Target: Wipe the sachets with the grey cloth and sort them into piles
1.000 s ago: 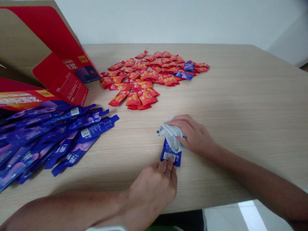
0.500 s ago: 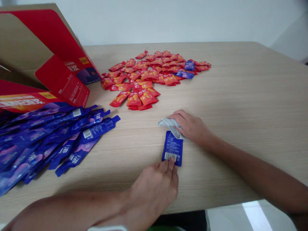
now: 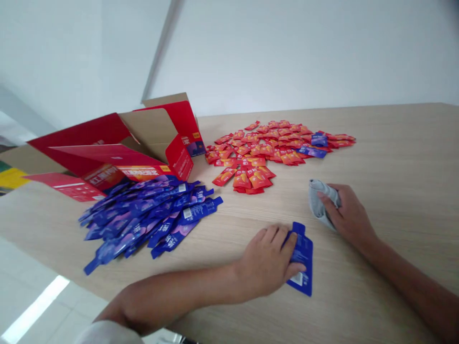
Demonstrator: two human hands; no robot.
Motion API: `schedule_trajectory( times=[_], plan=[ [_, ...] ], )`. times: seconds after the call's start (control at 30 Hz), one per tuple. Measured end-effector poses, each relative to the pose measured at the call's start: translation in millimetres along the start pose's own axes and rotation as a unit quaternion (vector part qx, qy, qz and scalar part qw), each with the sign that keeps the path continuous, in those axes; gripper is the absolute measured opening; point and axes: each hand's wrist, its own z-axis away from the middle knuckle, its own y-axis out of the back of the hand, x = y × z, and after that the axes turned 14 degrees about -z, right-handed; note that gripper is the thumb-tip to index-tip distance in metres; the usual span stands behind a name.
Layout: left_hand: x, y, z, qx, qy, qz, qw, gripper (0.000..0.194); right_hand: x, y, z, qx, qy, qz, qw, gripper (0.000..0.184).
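Note:
My left hand (image 3: 267, 260) lies over the side of a blue pouch (image 3: 304, 253), its thumb and fingers closed on it. The pouch rests on the table with its printed back and barcode up and its narrow spout end pointing away from me. Just to the right, my right hand (image 3: 351, 212) grips a folded grey cloth (image 3: 318, 200), held apart from the pouch. A heap of similar blue pouches (image 3: 143, 215) lies to the left of my left hand.
Open red cardboard boxes (image 3: 158, 124) stand at the back left behind the blue heap. A spread of small red sachets (image 3: 279, 141) covers the back middle, with two blue packets (image 3: 319, 139) on its right side. A pale wall rises behind the wooden table (image 3: 401, 191).
The cloth has come off the pouch's top, and my right hand has moved right with it. My left hand has shifted from the pouch's lower edge to its left side. The view has turned left.

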Motion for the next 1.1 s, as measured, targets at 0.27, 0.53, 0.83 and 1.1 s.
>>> schedule_trajectory(
  times=[0.27,0.53,0.83,1.1],
  plan=[
    [-8,10.2,3,-0.049,-0.023,-0.018,0.998,0.045,23,-4,1,-0.003,-0.069,0.041,0.997,0.054],
    [-4,6.7,13,0.065,-0.037,-0.021,0.997,0.059,33,-4,-1,-0.036,-0.107,0.059,0.992,0.060],
    [-26,16.4,3,0.056,-0.282,-0.123,0.950,0.049,36,-3,-3,-0.064,-0.125,0.053,0.989,0.062],
    [-33,24.6,14,0.063,-0.200,-0.112,0.971,0.044,42,-5,-4,-0.072,-0.128,0.049,0.988,0.062]
  ],
)
